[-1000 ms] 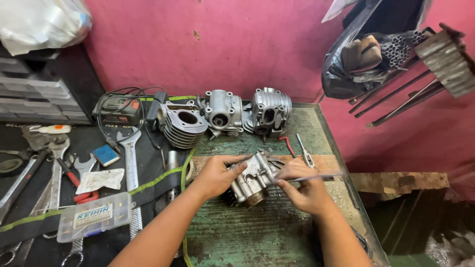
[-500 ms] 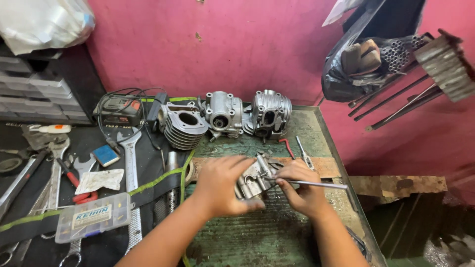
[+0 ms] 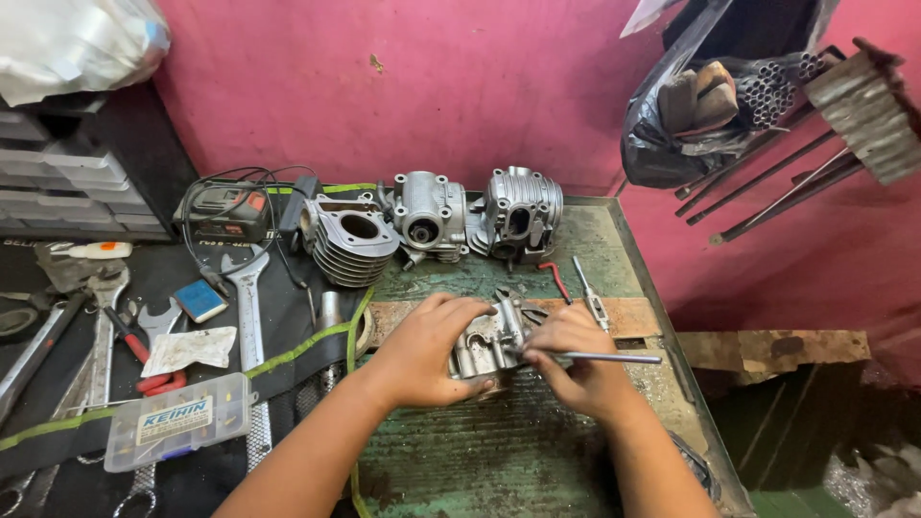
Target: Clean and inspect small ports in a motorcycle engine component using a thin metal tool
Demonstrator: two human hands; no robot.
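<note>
Left hand (image 3: 427,350) now cupping cylinder head (image 3: 489,341)

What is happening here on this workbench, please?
A person works on a small metal engine part on a green metal bench. The left hand steadies the part, while the right hand holds a thin metal rod against it. Three more engine parts stand by the pink wall.

Head camera looks down, close, at workbench (image 3: 576,460).
</note>
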